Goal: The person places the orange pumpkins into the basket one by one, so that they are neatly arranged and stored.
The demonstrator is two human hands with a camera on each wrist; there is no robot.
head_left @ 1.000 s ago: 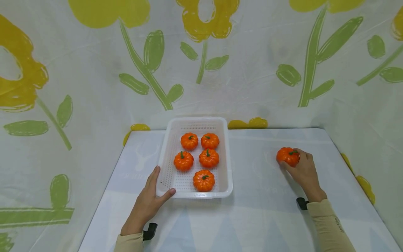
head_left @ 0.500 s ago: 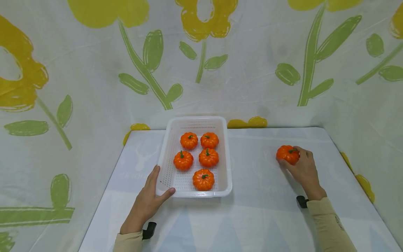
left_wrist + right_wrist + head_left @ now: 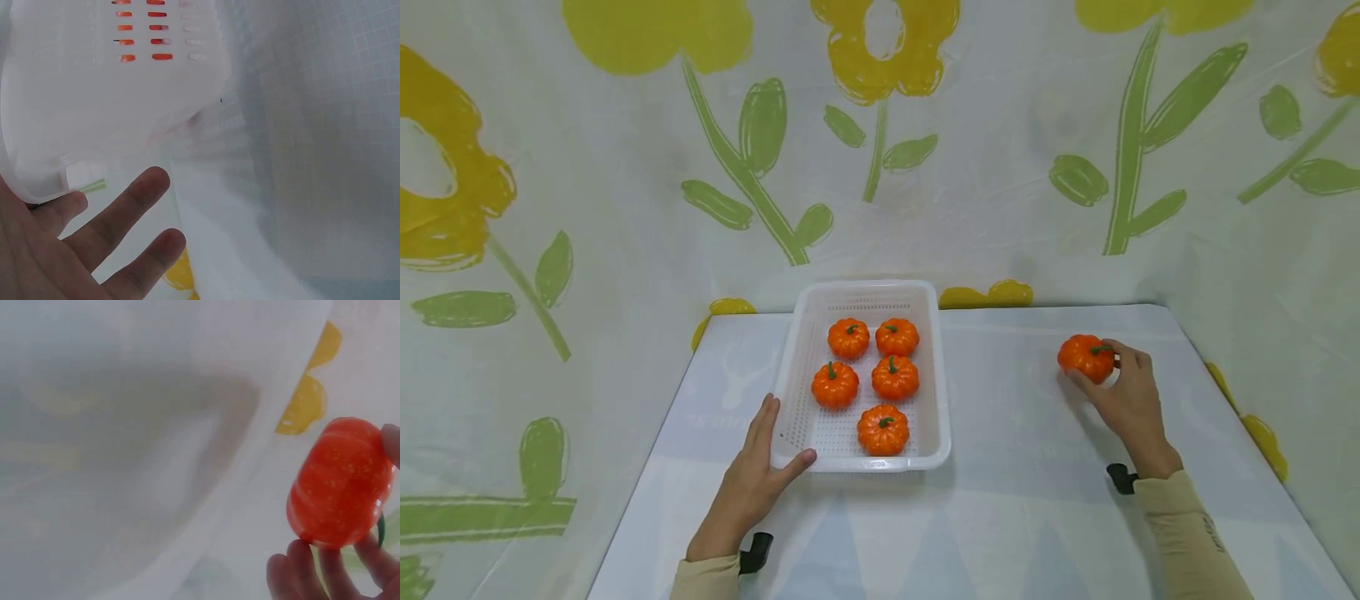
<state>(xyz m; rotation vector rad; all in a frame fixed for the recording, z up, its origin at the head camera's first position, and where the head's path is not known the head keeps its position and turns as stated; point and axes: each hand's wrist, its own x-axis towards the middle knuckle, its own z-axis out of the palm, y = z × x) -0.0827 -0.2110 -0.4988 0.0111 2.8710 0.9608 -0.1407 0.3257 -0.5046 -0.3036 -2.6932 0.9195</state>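
Note:
A white perforated plastic basket stands left of centre on the table, holding several small orange pumpkins with green stems. My left hand rests at its near left corner; the thumb lies over the front rim and the other fingers reach along the left side. In the left wrist view, straight, spread fingers show beside the basket wall. Far to the right, my right hand holds another orange pumpkin between thumb and fingers. The right wrist view shows this pumpkin held above the table surface.
The pale table carries faint printed patterns. A curtain with yellow flowers and green leaves hangs behind the table and along both sides. Black wrist cameras sit at both cuffs.
My right hand has lifted the pumpkin slightly and turned it a little. My left hand and the basket keep their places; the head view has shifted slightly.

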